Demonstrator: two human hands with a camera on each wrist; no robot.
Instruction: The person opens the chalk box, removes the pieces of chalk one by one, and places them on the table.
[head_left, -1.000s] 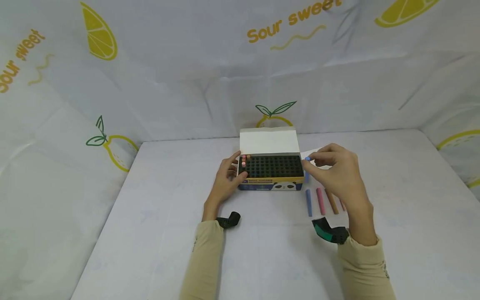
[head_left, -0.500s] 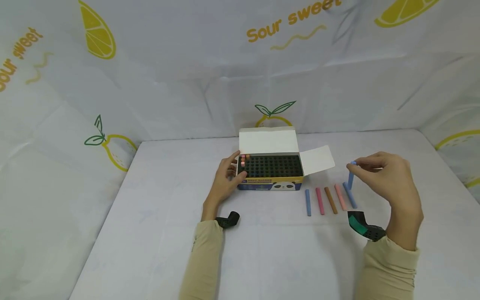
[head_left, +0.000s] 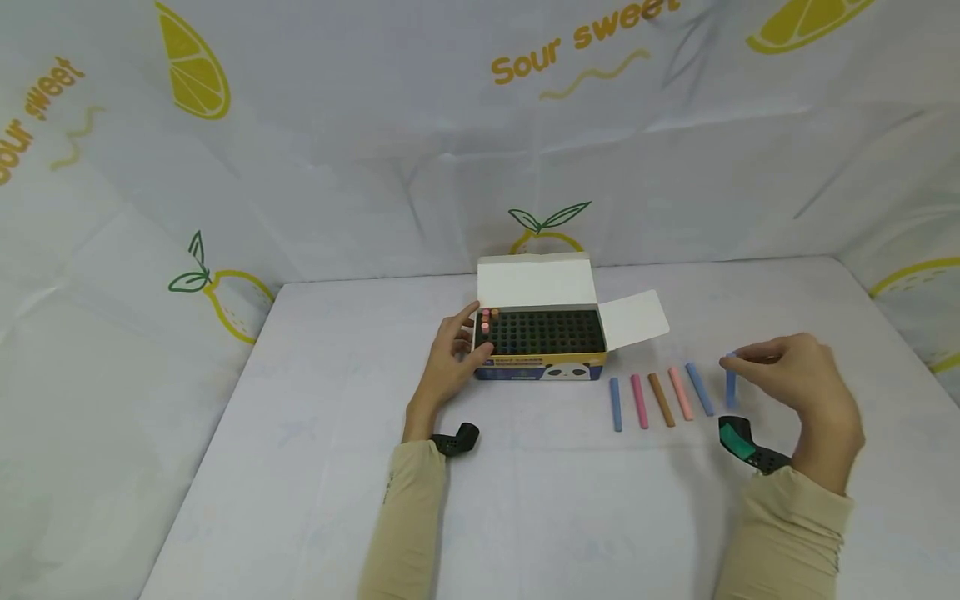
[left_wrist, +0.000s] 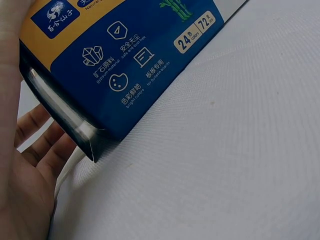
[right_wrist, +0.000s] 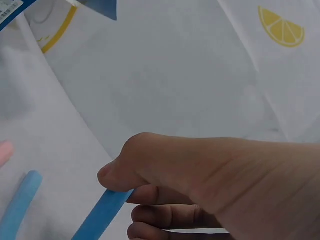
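My left hand (head_left: 448,358) grips the left end of a chalk box (head_left: 517,367), its thumb at the front corner; the left wrist view shows the fingers against the box end. The box lies lid open, with a black holed insert and a few pink and orange chalk sticks (head_left: 486,327) upright in its left holes. To the right, my right hand (head_left: 798,375) pinches the top of a blue chalk stick (head_left: 731,390) between thumb and fingers. The stick stands nearly upright, low over the table; I cannot tell whether its lower end touches.
Left of the held stick lies a row on the white cloth: a blue chalk (head_left: 699,389), a pink chalk (head_left: 681,393), a brown chalk (head_left: 662,400), a magenta chalk (head_left: 640,401) and another blue chalk (head_left: 617,404). The box's white side flap (head_left: 637,320) sticks out rightward.
My right hand has carried the blue chalk from the box's right end rightward and down, past the row of chalk. The left hand stays on the box.
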